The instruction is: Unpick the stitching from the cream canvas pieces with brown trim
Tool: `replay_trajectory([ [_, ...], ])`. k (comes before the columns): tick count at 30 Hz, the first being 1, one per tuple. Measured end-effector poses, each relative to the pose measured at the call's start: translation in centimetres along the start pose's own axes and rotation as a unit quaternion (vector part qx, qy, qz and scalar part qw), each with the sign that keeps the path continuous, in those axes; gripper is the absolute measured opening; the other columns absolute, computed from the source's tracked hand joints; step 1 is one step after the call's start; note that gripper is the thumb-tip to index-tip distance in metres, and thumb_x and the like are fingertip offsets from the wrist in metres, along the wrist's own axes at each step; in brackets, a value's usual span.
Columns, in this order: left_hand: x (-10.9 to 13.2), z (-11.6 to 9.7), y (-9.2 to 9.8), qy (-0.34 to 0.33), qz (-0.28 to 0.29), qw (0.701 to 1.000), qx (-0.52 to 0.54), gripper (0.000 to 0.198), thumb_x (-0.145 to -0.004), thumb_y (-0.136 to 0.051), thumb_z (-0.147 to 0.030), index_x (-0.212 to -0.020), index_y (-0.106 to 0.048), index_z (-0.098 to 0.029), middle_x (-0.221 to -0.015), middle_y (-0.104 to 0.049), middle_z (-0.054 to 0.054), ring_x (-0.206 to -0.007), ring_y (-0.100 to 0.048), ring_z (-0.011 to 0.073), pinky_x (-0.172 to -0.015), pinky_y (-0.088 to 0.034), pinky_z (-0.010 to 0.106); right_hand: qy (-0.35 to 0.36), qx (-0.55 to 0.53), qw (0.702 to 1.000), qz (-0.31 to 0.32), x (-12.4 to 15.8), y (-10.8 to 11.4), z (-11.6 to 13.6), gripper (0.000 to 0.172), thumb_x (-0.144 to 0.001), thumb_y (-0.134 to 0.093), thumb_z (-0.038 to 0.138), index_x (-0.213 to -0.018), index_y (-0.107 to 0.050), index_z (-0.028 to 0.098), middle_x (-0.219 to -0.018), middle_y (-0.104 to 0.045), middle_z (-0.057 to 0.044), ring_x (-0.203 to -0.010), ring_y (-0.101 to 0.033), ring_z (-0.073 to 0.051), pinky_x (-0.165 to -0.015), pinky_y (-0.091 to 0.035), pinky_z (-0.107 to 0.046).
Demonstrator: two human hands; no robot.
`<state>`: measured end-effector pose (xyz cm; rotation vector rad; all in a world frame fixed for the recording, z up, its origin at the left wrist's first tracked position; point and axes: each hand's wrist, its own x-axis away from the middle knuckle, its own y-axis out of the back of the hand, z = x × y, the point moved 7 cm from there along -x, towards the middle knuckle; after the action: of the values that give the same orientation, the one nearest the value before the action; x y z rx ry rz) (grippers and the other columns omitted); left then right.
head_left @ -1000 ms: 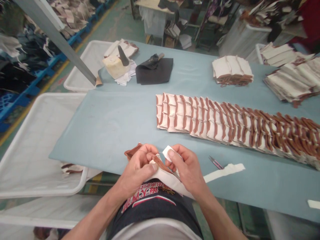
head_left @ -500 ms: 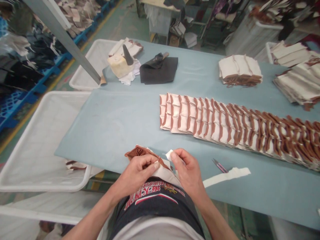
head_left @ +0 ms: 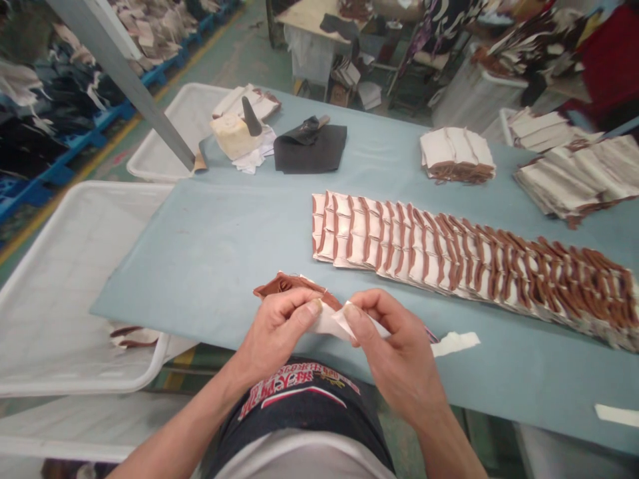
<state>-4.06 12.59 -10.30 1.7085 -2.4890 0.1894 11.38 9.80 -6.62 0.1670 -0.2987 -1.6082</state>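
Note:
A brown and white fabric piece (head_left: 289, 282) is pinched between the fingers of my left hand (head_left: 282, 329), close to the table's front edge. My right hand (head_left: 394, 346) grips a small white strip (head_left: 342, 318) between thumb and fingers, right against the fabric. Beside my right hand, another white strip (head_left: 456, 342) lies on the table, and the snips (head_left: 430, 334) are mostly hidden behind that hand. A long overlapping row of white and brown pieces (head_left: 399, 243) runs across the table to the right.
The blue-green table (head_left: 210, 253) also bears a black cloth (head_left: 319, 150), a dark cone (head_left: 251, 116) on a yellowish block, and a white stack (head_left: 458, 153). White bins (head_left: 80, 266) stand at the left, near a metal post (head_left: 134, 86). More stacks lie at the right.
My right hand has moved its white strip left against the fabric, closer to my left hand. The snips are now mostly covered. The whole view has shifted slightly, showing another white strip at the right.

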Motion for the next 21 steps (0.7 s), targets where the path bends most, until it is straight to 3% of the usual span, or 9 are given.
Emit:
replay_trajectory([
  [4,0.2,-0.4,0.1,-0.014,-0.021,1.0,-0.015,0.029,-0.096,-0.056,-0.029,-0.09,-0.08,-0.015,-0.086,-0.077,0.005,-0.076,-0.064,0.0182,-0.071,-0.048,0.026,0.016,0.005,1.0,0.002,-0.1,-0.5,1.0,0.022,-0.097,-0.06,0.034,-0.08,-0.064,0.022,-0.06,-0.061,0.005,-0.052,-0.053,-0.012,-0.052,-0.043,-0.021],
  [10,0.7,-0.7,0.8,-0.032,-0.059,0.997,-0.029,0.028,-0.094,-0.058,-0.029,-0.084,-0.081,-0.016,-0.081,-0.076,0.005,-0.075,-0.063,0.0196,-0.07,-0.047,0.027,0.016,0.028,0.999,-0.039,-0.5,-1.9,-0.3,0.017,-0.096,-0.06,0.035,-0.086,-0.067,0.022,-0.072,-0.073,0.001,-0.062,-0.065,-0.016,-0.058,-0.049,-0.024],
  [17,1.2,0.2,1.3,-0.012,-0.067,0.998,0.017,0.028,-0.091,-0.06,-0.032,-0.079,-0.08,-0.016,-0.079,-0.074,0.005,-0.071,-0.059,0.0182,-0.066,-0.045,0.026,0.013,0.05,0.995,-0.087,0.2,-2.7,-0.5,0.019,-0.094,-0.062,0.036,-0.084,-0.068,0.023,-0.07,-0.073,0.001,-0.055,-0.062,-0.015,-0.048,-0.043,-0.024],
  [21,1.4,0.9,1.6,-0.015,-0.059,0.998,0.02,0.027,-0.092,-0.06,-0.03,-0.082,-0.081,-0.016,-0.082,-0.074,0.004,-0.075,-0.061,0.0185,-0.07,-0.046,0.026,0.014,0.074,0.991,-0.111,0.6,-3.3,-0.9,0.021,-0.095,-0.062,0.039,-0.082,-0.068,0.023,-0.07,-0.074,0.001,-0.059,-0.066,-0.016,-0.054,-0.046,-0.025],
])
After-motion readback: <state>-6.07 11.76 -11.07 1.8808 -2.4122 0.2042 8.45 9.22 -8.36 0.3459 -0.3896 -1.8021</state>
